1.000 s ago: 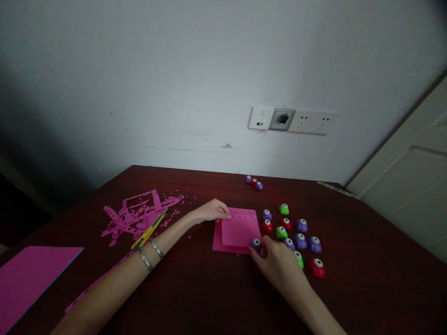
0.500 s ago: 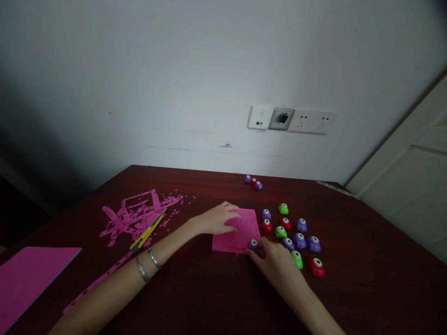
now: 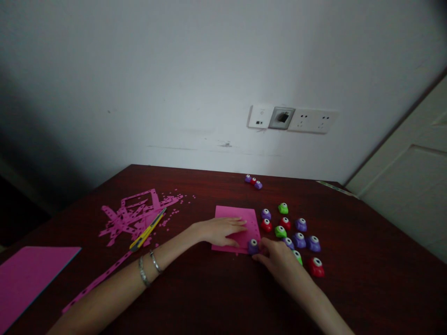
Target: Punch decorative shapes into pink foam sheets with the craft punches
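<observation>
My left hand (image 3: 224, 231) lies palm down on a small sheet of pink paper (image 3: 226, 212), its fingers stretched out to the right. A row of small punched holes shows near the sheet's right side. At the lower right corner of the paper sits a purple craft paper punch (image 3: 253, 246) with a white, black-centred button. My right hand (image 3: 277, 256) is just right of this punch, thumb and index finger apart near its side; whether they touch it is hard to see. The remaining fingers of that hand are curled and partly hidden.
Several purple, red and green punches (image 3: 299, 240) stand to the right, three more (image 3: 253, 181) near the wall. At left are pink paper scraps (image 3: 131, 218), a yellow utility knife (image 3: 145, 235), a punched strip (image 3: 99, 280) and a large pink sheet (image 3: 31, 274).
My left hand has slid right and down across the paper, baring its upper left part. My right hand has drawn back slightly right from the purple punch, which now shows more fully.
</observation>
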